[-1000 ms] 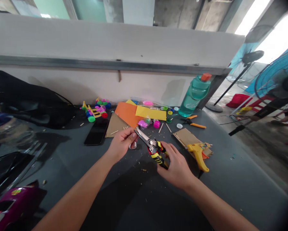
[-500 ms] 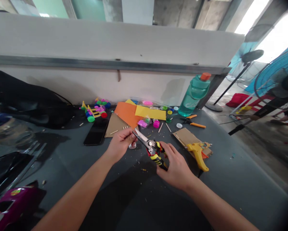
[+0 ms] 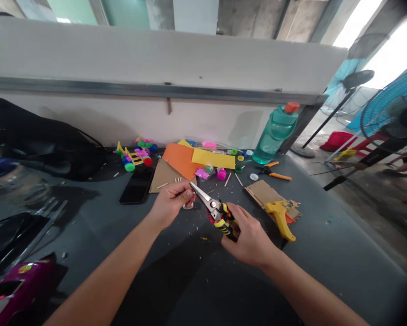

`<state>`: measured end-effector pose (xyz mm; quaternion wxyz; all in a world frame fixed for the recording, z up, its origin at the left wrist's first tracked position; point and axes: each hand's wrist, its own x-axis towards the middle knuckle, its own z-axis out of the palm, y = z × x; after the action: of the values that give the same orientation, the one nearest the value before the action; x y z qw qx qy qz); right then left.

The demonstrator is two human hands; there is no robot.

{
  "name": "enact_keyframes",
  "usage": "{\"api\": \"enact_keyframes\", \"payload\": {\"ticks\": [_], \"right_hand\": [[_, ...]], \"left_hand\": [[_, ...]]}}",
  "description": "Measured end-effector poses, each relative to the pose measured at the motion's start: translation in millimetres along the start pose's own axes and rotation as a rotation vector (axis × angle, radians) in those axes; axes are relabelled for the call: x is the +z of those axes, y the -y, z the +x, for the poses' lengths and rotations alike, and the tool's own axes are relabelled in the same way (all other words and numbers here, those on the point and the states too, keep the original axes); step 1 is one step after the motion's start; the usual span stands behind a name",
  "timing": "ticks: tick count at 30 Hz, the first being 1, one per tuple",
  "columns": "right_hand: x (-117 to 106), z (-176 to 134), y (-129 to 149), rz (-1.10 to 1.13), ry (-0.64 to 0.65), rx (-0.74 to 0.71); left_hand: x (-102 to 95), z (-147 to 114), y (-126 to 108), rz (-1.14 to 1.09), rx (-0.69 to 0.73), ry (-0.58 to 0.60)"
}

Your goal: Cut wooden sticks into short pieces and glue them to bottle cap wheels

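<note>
Over dark table (image 3: pixel 353 271): roomy at near right, out to slanting edge | at centre, with right hand (image 3: pixel 247 232): wrapped around shears (image 3: pixel 213 205), blades nearly together | with left hand (image 3: pixel 171 204): pinched closed at blade tips, unclear on what

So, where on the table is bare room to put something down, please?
Apart from scraps, the table has room right of the yellow glue gun, between the phone and the purple item, and nearer than the shears. It is crowded from the orange paper to the teal bottle.
</note>
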<state>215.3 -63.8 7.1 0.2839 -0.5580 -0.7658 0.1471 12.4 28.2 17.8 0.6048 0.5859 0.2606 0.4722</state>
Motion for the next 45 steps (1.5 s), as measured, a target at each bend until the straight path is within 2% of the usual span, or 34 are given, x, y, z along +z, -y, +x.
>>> {"api": "enact_keyframes", "payload": {"ticks": [6,11,19,31,37,42,45], "right_hand": [[-1,2,0,-0.130,-0.020,-0.006],[-2,2,4,-0.166,-0.018,-0.015],[-3,2,12,-0.179,0.044,-0.027],[1,0,9,-0.235,0.137,0.010],[7,1,5,-0.139,0.151,0.041],[1,3,11,0.136,0.175,0.112],[-6,5,14,0.229,0.138,0.143]], "left_hand": [[0.5,0,-1,-0.024,-0.026,-0.008],[-0.5,0,0,0.010,-0.035,0.046],[-3.9,0,5,0.102,0.042,0.134],[-1.7,-1,2,0.201,0.043,0.133],[0.4,-2,3,0.145,-0.006,0.119],[5.7,-2,0,0.008,-0.077,0.071],[8.0,-2,-3,-0.007,-0.098,0.043]]}}
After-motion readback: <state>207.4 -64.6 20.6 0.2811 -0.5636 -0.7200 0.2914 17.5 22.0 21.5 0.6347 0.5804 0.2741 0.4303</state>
